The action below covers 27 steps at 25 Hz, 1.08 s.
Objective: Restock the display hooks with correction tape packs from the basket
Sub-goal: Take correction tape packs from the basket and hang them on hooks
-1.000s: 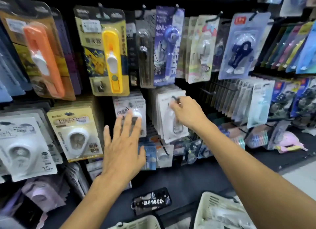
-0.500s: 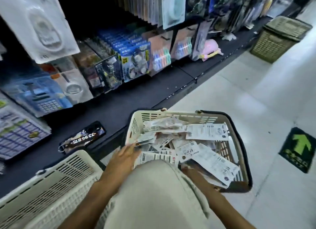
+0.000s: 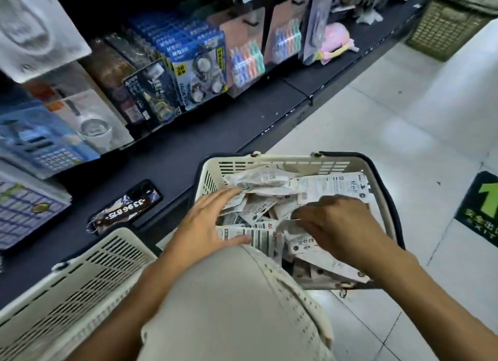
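Note:
A cream basket (image 3: 269,160) with dark handles sits on the floor below me, filled with several white correction tape packs (image 3: 331,184) lying in a loose heap. My left hand (image 3: 204,220) reaches into the basket's left side with fingers straight, lying on the packs, thumb on a barcode-printed pack (image 3: 260,238). My right hand (image 3: 342,226) is over the middle of the heap, fingers curled down round a white pack. The display hooks are out of view above; only the lowest hanging packs (image 3: 199,64) show.
A second cream basket (image 3: 80,280) stands at the lower left beside my knee (image 3: 229,307). A phone (image 3: 126,207) lies on the dark shelf base (image 3: 188,145). A brown basket (image 3: 447,29) sits far right on the tiled floor, near a green arrow sticker (image 3: 482,207).
One second ago both hands were up at the hooks. My view dropped to the basket and both hands went in; since half a second ago they have pushed further into the packs.

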Tool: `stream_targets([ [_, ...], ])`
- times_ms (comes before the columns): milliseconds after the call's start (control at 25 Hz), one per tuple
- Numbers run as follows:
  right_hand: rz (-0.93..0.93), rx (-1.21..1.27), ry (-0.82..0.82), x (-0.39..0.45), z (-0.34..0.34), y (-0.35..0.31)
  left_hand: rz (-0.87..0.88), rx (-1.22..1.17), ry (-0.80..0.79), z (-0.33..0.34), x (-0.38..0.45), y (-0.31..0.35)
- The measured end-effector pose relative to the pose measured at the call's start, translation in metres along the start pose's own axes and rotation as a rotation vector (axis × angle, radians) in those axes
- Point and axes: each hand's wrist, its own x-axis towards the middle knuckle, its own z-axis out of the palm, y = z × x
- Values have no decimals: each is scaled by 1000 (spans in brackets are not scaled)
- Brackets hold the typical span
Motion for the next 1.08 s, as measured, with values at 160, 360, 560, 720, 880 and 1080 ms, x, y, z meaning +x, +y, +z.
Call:
stream_targets([
  [160, -14, 730, 147, 39, -9, -28, -131, -135, -286, -3, 9, 35],
  [360, 327, 294, -457, 13, 63, 45, -376, -537, 148, -2, -12, 11],
  [560, 185, 302, 37, -6, 86, 54, -435, -745, 288, 0, -5, -5],
  [720, 275, 961, 329, 24, 40, 19, -422, -798, 415, -2, -2, -9],
  [880, 303, 1258, 261, 51, 15, -10, -412, -895, 239, -1, -2, 8],
  [1080, 613, 1436, 93, 54, 40, -44, -447, -1204, -106, -3, -11, 13],
])
